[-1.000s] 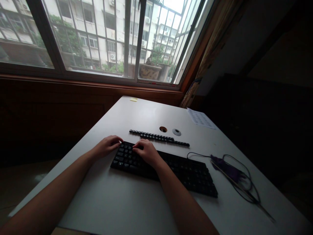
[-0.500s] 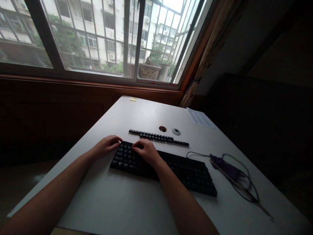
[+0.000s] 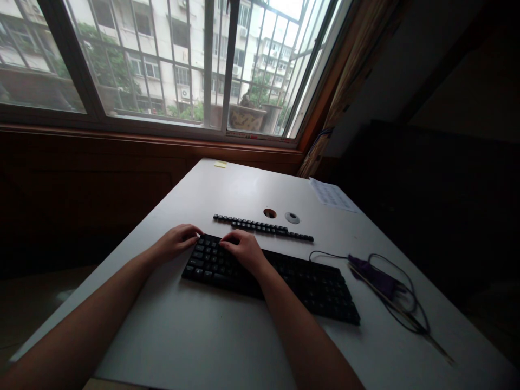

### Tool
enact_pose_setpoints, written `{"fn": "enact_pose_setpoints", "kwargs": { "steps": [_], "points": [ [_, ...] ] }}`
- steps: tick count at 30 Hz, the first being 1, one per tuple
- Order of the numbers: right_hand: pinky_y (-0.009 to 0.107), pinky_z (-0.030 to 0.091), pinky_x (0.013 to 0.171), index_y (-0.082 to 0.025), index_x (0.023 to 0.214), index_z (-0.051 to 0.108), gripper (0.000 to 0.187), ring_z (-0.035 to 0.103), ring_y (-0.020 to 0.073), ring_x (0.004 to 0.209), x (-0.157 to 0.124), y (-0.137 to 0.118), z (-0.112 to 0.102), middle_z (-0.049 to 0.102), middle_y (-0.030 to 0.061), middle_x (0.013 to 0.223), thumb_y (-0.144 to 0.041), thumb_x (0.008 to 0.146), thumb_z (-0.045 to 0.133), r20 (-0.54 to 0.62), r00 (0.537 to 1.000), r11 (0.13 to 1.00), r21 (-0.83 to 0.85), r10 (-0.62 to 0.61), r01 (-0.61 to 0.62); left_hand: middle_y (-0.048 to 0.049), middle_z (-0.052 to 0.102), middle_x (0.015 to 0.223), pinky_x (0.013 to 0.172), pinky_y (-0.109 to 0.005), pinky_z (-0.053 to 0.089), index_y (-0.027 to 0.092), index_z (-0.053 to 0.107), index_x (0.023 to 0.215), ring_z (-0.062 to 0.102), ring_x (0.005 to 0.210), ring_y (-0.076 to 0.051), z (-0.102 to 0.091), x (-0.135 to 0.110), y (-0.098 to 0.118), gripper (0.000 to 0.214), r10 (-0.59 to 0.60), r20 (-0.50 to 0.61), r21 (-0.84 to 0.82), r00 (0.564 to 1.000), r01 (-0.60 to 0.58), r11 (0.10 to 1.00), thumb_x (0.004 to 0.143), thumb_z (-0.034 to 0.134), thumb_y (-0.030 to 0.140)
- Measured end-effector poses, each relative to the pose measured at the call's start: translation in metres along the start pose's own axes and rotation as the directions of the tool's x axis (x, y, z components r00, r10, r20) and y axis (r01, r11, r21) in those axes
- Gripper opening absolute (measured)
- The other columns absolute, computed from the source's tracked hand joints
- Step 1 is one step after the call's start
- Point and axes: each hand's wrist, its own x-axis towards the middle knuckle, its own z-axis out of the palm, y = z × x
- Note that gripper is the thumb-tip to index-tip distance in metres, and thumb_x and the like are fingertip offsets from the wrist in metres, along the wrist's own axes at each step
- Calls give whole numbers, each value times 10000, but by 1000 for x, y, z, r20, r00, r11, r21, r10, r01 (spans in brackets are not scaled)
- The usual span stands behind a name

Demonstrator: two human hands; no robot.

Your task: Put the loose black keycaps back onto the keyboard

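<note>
A black keyboard (image 3: pixel 309 284) lies on the white table (image 3: pixel 203 330), angled from near left to right. My left hand (image 3: pixel 175 242) rests at the keyboard's far left corner, fingers curled against its edge. My right hand (image 3: pixel 244 250) lies on the keys of the left part, fingers bent down and pinched at the top row. What the fingertips grip is too small to make out. Just beyond the keyboard a row of loose black keycaps (image 3: pixel 262 227) is lined up on the table.
The keyboard's cable (image 3: pixel 400 309) coils at the right with a purple connector (image 3: pixel 376 279). A cable hole (image 3: pixel 270 213) and its white cap (image 3: pixel 292 218) lie behind the keycaps. A printed sheet (image 3: pixel 333 196) and a yellow note (image 3: pixel 220 164) sit farther back, under the barred window.
Both hands stay in place on the keyboard; only the camera view has shifted very slightly.
</note>
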Motion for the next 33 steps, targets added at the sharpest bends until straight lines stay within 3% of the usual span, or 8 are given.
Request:
{"fn": "enact_pose_setpoints", "kwargs": {
  "steps": [33],
  "points": [
    [315,439,831,-222,831,745,72,623,171,873,0,-4,-2,721,9,855,-204,774,785,58,998,999,-32,-22,24,-64,693,966,752,-317,492,199,687,1069,632,846,-209,0,0,0,256,-18,3,15,1000,18,1000,927,526,339]
  ]
}}
